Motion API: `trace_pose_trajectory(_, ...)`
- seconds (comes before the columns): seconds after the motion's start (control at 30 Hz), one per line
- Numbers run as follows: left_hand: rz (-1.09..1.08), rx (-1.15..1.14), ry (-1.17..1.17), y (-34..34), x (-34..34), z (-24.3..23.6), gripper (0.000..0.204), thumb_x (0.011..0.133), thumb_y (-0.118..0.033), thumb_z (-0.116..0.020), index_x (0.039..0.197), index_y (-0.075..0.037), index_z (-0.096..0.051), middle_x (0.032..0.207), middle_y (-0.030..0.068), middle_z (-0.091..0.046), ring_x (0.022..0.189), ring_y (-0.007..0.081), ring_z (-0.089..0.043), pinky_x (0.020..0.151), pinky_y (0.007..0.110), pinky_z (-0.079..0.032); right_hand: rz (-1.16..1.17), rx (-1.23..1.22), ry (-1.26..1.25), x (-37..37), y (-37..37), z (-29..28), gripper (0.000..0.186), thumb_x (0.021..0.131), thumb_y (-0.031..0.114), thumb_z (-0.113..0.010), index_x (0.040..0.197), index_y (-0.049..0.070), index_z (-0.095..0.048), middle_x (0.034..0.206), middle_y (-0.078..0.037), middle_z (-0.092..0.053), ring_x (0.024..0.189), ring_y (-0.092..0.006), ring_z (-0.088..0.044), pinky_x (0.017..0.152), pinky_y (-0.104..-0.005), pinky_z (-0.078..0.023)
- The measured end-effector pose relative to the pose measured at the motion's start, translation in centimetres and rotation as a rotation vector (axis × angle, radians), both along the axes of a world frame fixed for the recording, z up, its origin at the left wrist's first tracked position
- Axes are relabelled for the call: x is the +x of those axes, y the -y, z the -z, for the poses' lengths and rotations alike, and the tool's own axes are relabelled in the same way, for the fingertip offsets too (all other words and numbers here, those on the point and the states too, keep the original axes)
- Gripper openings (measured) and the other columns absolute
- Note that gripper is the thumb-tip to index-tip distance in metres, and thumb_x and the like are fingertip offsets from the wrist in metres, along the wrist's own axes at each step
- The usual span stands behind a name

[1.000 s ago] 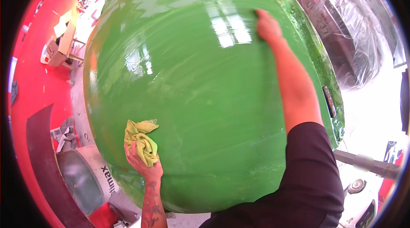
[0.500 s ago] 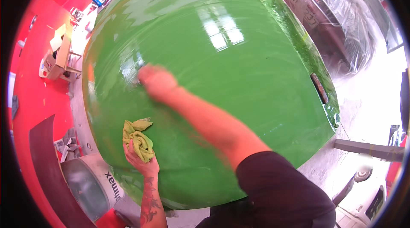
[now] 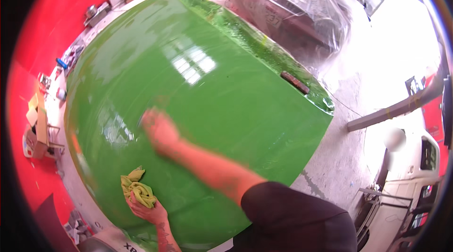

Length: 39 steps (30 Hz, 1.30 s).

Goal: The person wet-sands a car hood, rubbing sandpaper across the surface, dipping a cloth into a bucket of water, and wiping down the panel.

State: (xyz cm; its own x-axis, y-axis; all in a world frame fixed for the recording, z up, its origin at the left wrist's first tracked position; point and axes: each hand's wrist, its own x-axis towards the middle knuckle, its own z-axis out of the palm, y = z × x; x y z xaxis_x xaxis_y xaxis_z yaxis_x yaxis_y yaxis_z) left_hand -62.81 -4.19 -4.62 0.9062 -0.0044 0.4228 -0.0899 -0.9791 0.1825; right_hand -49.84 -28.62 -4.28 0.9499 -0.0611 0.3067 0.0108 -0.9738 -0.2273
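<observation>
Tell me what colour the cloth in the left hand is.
The cloth in the left hand is yellowish green, best seen in the head view.

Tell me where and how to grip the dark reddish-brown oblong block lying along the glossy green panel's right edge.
Probably best from above at mid-length, pinching the block across its narrow width: it is long and slim, lies along the edge of the panel, and nothing covers its top.

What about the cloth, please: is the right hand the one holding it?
No, the left hand holds the cloth, and the right hand is apart from it, over the green panel.
</observation>
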Motion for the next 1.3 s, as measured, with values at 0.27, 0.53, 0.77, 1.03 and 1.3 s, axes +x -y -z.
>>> trace_pose_trajectory(0.27,0.048,0.015,0.062,-2.0,0.8,0.2,0.079,0.074,-0.018,-0.074,0.143,-0.012,-0.036,0.145,0.0158,-0.039,0.134,0.0341,-0.038,0.109,0.049,-0.031,0.053,0.328,-0.093,-7.4,8.1,-3.1,0.040,0.087,0.010,-0.047,0.126,0.007,-0.054,0.142,-0.012,-0.047,0.133,-0.0299,-0.043,0.111,-0.0406,-0.035)
trace_pose_trajectory(0.53,-0.025,0.116,0.001,0.6,0.4,1.7,0.082,0.078,-0.032,-0.073,0.146,-0.011,-0.032,0.145,0.0159,-0.038,0.134,0.0334,-0.039,0.109,0.046,-0.032,0.628,0.140,-0.040,-14.2,15.9,2.4,0.055,0.088,0.009,-0.043,0.142,-0.003,-0.035,0.149,-0.021,-0.037,0.138,-0.0359,-0.036,0.114,-0.0456,-0.029)
trace_pose_trajectory(0.77,-0.037,0.130,0.050,-1.8,1.7,2.2,0.082,0.078,-0.036,-0.073,0.146,-0.013,-0.032,0.144,0.0161,-0.040,0.130,0.0332,-0.044,0.106,0.046,-0.034,-0.288,0.376,-0.117,-20.0,-7.6,0.7,0.072,0.087,0.036,-0.058,0.147,0.005,-0.032,0.155,-0.014,-0.031,0.144,-0.0287,-0.028,0.119,-0.0441,-0.022)
trace_pose_trajectory(1.03,-0.027,0.141,0.072,-0.9,1.7,2.8,0.077,0.082,-0.040,-0.070,0.146,-0.019,-0.033,0.145,0.0085,-0.039,0.130,0.0276,-0.045,0.103,0.044,-0.038,0.764,0.274,-0.072,-24.8,19.9,-0.3,0.076,0.092,0.045,-0.050,0.150,0.002,-0.023,0.157,-0.018,-0.023,0.146,-0.0328,-0.021,0.119,-0.0443,-0.018)
trace_pose_trajectory(1.3,-0.023,0.083,0.058,-1.3,1.7,2.1,0.082,0.077,-0.033,-0.075,0.146,-0.017,-0.033,0.144,0.0134,-0.040,0.131,0.0309,-0.044,0.105,0.046,-0.036,-0.073,0.362,-0.093,-25.1,-5.6,0.7,0.084,0.089,0.050,-0.055,0.152,0.006,-0.020,0.159,-0.015,-0.020,0.146,-0.0293,-0.023,0.119,-0.0440,-0.018)
